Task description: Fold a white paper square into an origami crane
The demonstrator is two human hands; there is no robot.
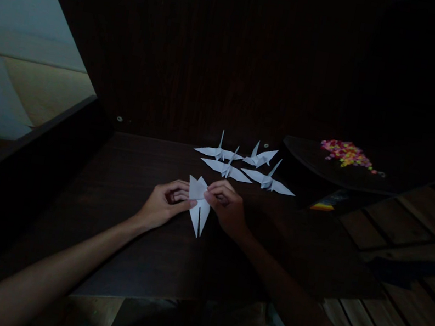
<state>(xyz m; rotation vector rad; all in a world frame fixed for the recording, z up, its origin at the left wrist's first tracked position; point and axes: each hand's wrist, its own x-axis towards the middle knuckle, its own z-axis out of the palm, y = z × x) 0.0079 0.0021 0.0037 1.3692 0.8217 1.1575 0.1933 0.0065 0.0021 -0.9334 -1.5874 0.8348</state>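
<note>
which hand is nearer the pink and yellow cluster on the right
Right. The right hand is below and left of the pink and yellow cluster in view; the left hand is farther left, holding the folded white paper.

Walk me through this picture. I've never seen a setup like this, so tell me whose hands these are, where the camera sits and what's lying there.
There is no machine here. One person works with bare hands, and the single picture comes from a camera worn on that person's head, looking forward and down. That is why the forearms enter from the bottom.

The left hand and right hand both hold one piece of folded white paper, its two narrow points toward the person. Beyond it, on the dark wooden surface, sit four white paper cranes with wings spread. To the right, small bright pieces lie heaped on a dark ledge; they are too blurred to identify.
</note>
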